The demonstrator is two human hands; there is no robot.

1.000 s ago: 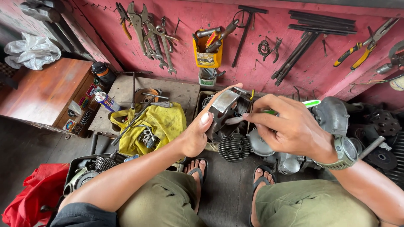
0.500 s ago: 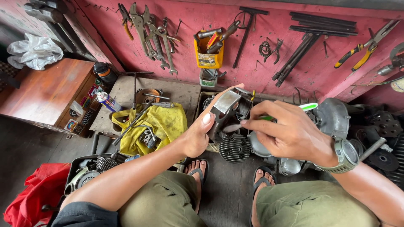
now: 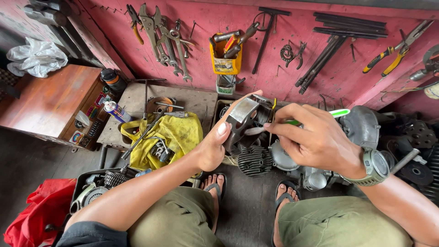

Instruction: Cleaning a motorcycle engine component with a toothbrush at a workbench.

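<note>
My left hand (image 3: 215,144) grips a grey metal engine part (image 3: 243,116), thumb across its flat face, holding it up in front of me. My right hand (image 3: 315,137), with a green watch on the wrist, pinches a green and white toothbrush (image 3: 297,121) whose bristles touch the part's right side. Below the hands a black finned cylinder (image 3: 254,161) and a grey engine casing (image 3: 292,160) lie on the floor, between my sandalled feet.
A yellow cloth (image 3: 176,135) with wrenches lies on a low board at left. Pliers, spanners and rods hang on the red wall (image 3: 274,59), around a yellow tool holder (image 3: 225,59). A wooden box (image 3: 45,103), spray can (image 3: 115,111) and red bag (image 3: 34,215) stand left; engine parts (image 3: 411,151) right.
My right hand has slid the toothbrush slightly left and down along the part. My left hand keeps the part almost where it was.
</note>
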